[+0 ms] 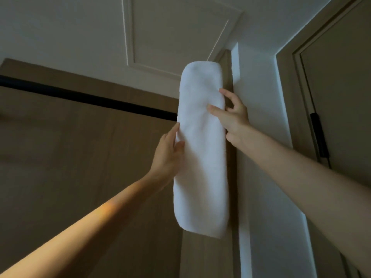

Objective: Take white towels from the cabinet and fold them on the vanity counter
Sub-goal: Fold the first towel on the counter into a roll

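A folded white towel (201, 149) is held up high in front of me, long and narrow, standing nearly upright. My left hand (168, 155) grips its left edge near the middle, thumb on the front face. My right hand (232, 115) holds the towel's right edge higher up, with its fingers curled onto the front and the rest of the hand behind. Both arms reach upward. The view points up towards the ceiling, and no vanity counter shows.
A brown wooden cabinet front (80, 157) with a black horizontal strip (86, 97) fills the left. A white wall column (261, 117) stands right of the towel. At the far right is a brown door (341, 97) with a black hinge. Overhead is a white panelled ceiling (170, 37).
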